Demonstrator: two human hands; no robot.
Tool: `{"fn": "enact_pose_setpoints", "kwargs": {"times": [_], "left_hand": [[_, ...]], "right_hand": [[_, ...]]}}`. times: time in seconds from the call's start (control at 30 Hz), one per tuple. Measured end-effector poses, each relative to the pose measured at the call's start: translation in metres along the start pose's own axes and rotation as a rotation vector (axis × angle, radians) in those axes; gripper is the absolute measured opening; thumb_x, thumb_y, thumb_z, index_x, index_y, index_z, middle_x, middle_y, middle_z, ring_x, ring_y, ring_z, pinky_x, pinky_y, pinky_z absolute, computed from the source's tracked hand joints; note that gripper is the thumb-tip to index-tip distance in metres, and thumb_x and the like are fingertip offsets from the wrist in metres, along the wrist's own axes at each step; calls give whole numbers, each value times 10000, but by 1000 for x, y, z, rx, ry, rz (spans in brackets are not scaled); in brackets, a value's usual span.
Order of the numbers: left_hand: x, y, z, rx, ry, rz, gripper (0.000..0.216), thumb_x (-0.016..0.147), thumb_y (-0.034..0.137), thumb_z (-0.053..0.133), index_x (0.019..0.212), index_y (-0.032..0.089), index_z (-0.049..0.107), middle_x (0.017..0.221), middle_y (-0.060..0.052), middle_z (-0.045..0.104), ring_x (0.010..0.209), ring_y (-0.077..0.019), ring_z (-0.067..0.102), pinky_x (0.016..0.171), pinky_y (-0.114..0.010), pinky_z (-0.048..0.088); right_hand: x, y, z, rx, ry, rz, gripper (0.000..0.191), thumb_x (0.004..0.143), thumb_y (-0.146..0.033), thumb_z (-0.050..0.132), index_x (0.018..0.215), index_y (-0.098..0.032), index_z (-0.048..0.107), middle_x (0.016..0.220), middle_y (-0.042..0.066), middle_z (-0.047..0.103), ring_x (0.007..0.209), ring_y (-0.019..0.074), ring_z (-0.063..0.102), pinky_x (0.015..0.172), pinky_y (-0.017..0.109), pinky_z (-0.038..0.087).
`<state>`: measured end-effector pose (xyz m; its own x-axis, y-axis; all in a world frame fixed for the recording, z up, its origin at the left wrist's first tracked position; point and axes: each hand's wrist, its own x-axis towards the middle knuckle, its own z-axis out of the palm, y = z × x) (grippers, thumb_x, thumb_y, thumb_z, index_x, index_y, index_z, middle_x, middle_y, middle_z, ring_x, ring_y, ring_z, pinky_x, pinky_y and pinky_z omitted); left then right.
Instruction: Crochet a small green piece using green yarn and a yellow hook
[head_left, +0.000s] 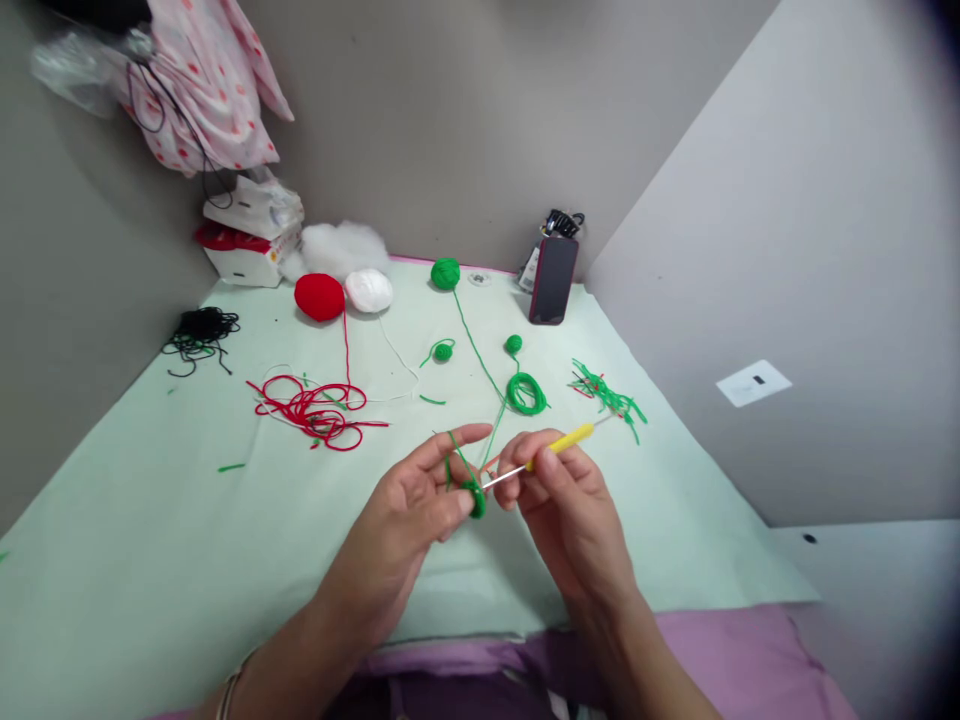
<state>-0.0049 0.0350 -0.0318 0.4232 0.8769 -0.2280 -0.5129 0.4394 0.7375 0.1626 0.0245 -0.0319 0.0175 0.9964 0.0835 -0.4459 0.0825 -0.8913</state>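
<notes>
Between thumb and fingers, my left hand (420,500) pinches a small round piece of green crochet (475,498). Green yarn (491,437) passes over its raised index finger and runs back to a green yarn ball (445,273). My right hand (566,490) grips a crochet hook (561,446) by its yellow handle. The hook's metal shaft points left and its tip meets the green piece; whether it is inside a stitch I cannot tell. Both hands are close together above the pale green tabletop (300,540).
Red (319,297) and white yarn balls (369,290) sit at the back, before white stuffing (345,248). Tangled red yarn (315,410) lies left, black yarn (202,330) farther left. A green coil (526,394), yarn scraps (611,395) and an upright phone (554,280) are at right.
</notes>
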Motion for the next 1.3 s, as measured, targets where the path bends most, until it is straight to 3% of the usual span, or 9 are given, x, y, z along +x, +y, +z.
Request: {"fn": "enact_pose_setpoints", "kwargs": {"times": [0.17, 0.4, 0.53, 0.6, 0.73, 0.8, 0.93, 1.1, 1.3], "left_hand": [[-2, -8, -1, 196, 185, 156, 475, 817, 247, 935, 1264, 362, 821, 838, 45, 641, 841, -137, 590, 879, -269, 503], [-1, -8, -1, 87, 182, 140, 489, 796, 315, 973, 1262, 353, 831, 875, 37, 708, 838, -119, 621, 842, -236, 518], [3, -4, 0, -124, 93, -43, 550, 748, 363, 994, 1267, 264, 842, 753, 41, 665, 692, -90, 551, 816, -242, 521], [4, -1, 0, -178, 72, -100, 502, 728, 339, 996, 1199, 220, 869, 733, 38, 650, 687, -88, 557, 850, -251, 526], [2, -1, 1, -87, 168, 80, 429, 749, 251, 985, 1163, 289, 880, 826, 38, 699, 800, -110, 640, 840, -225, 519], [1, -3, 3, -59, 188, 121, 485, 770, 243, 981, 1230, 332, 855, 830, 48, 714, 821, -112, 653, 847, -225, 520], [4, -3, 2, -170, 92, -58, 516, 750, 316, 993, 1239, 232, 853, 907, -24, 785, 912, -155, 693, 943, -282, 526], [3, 1, -2, -84, 109, 1, 361, 775, 304, 967, 1126, 273, 887, 871, 4, 750, 873, -153, 677, 916, -290, 510], [-2, -3, -4, 267, 188, 131, 385, 825, 334, 945, 1200, 354, 859, 918, 26, 720, 1014, -201, 667, 1054, -352, 451]], "right_hand": [[-5, 10, 1, -282, -7, -211, 135, 1025, -352, 750, 1004, -297, 872, 955, 33, 839, 857, 155, 745, 731, 255, 602], [-12, 16, 4, -630, 34, -492, 210, 1036, -196, 700, 1104, -321, 855, 992, 41, 824, 870, 182, 768, 729, 298, 634], [-16, 11, 2, -936, 6, -724, 356, 995, -74, 684, 1178, -332, 848, 1085, 67, 824, 922, 211, 771, 812, 356, 647], [-12, 7, 0, -810, 21, -665, 310, 1014, -92, 664, 1157, -304, 840, 988, 59, 819, 861, 207, 757, 741, 340, 636], [-5, 7, 0, -573, 35, -486, 228, 1058, -167, 632, 1062, -283, 829, 831, 21, 751, 710, 169, 694, 635, 303, 600], [-5, 12, 1, -717, 5, -575, 262, 1035, -126, 653, 1132, -291, 832, 933, 43, 778, 799, 181, 727, 678, 309, 611], [-9, 14, -2, -878, 24, -770, 355, 1004, -77, 672, 1243, -297, 814, 1044, 66, 804, 912, 207, 741, 754, 341, 614], [-4, 4, -2, -392, 95, -366, 175, 1051, -246, 687, 1004, -279, 853, 882, 29, 762, 732, 157, 665, 662, 304, 563], [-2, 10, 2, -391, 46, -298, 117, 1013, -318, 761, 1011, -313, 878, 951, 37, 816, 835, 178, 696, 699, 311, 568]]}}
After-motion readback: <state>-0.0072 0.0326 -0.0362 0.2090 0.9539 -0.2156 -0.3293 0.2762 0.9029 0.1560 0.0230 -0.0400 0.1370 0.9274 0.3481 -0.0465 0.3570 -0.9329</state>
